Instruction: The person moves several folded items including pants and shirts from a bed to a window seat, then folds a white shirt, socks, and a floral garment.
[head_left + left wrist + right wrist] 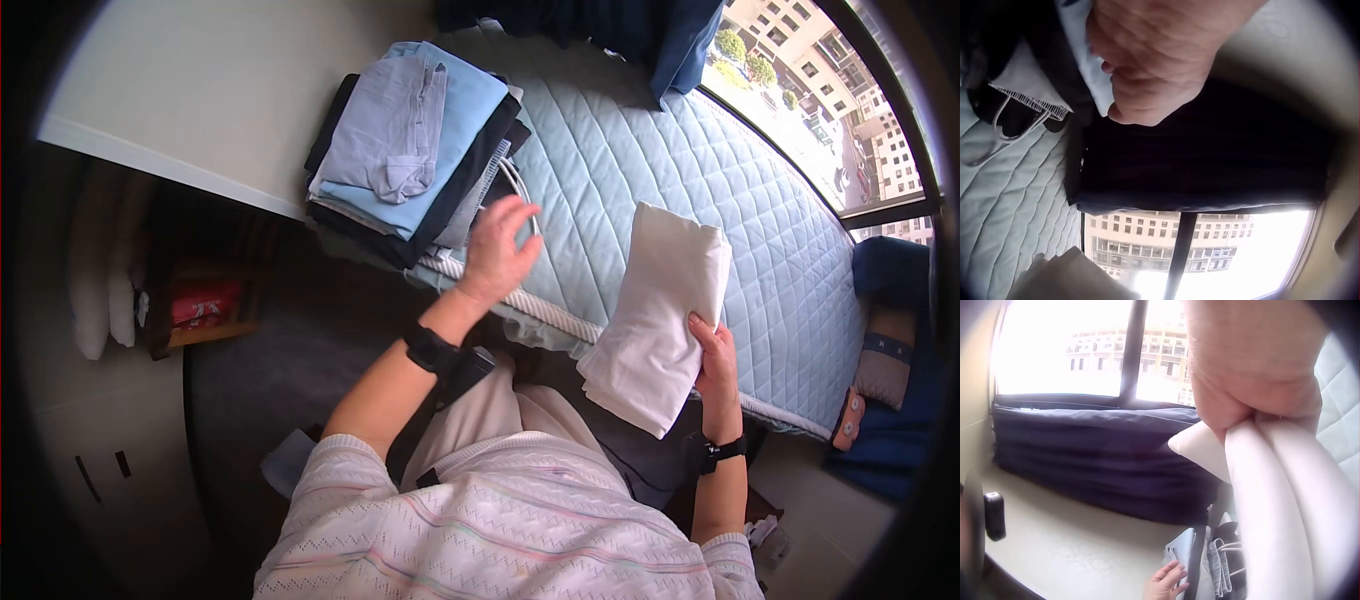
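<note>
My right hand [713, 358] grips a folded white cloth [660, 310] by its right edge, thumb on top, holding it over the front of the quilted bed. In the right wrist view the white folds [1272, 506] hang from that hand. My left hand [497, 250] is empty, its fingers loosely bent, close by the near right side of a stack of folded clothes. On top of the stack lies a grey-lavender garment [385, 125], over a light blue one [465, 100] and several dark ones. White cords [517, 185] trail from a grey garment beside the left hand.
The light blue quilted bed pad [590, 150] runs along the window, with dark blue curtain cloth [690, 45] at its far end. A pale ledge [200, 90] lies left of the stack. A grey cushion [885, 365] sits at the right; a red packet [205, 302] is in the shelf below left.
</note>
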### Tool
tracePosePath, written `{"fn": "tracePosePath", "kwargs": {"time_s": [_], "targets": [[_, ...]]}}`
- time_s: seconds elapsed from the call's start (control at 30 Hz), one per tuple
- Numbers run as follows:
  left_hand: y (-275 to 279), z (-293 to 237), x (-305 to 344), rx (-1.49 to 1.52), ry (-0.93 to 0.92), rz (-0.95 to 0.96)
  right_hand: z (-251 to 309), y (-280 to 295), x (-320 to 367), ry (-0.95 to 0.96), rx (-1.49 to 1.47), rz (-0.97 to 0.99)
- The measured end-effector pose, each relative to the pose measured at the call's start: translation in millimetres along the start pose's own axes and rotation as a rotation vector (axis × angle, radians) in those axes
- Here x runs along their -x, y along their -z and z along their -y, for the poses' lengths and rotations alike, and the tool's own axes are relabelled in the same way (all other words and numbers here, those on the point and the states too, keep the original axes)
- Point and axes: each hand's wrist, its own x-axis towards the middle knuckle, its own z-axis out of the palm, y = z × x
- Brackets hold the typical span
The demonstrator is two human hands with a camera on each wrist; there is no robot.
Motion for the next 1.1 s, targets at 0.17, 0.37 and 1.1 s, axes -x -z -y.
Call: {"fn": "tracePosePath", "kwargs": {"time_s": [0.17, 0.37, 1.1], "targets": [[130, 97, -67, -0.480, 0.208, -0.303, 14, -13, 11, 0.002, 0.026, 0.024], [179, 152, -101, -0.514, 0.665, -0.214, 34, -25, 23, 0.066, 0.089, -0.007], [197, 149, -113, 0.202, 0.496, 0.012, 80, -184, 48, 0.146, 0.075, -0.078]]}}
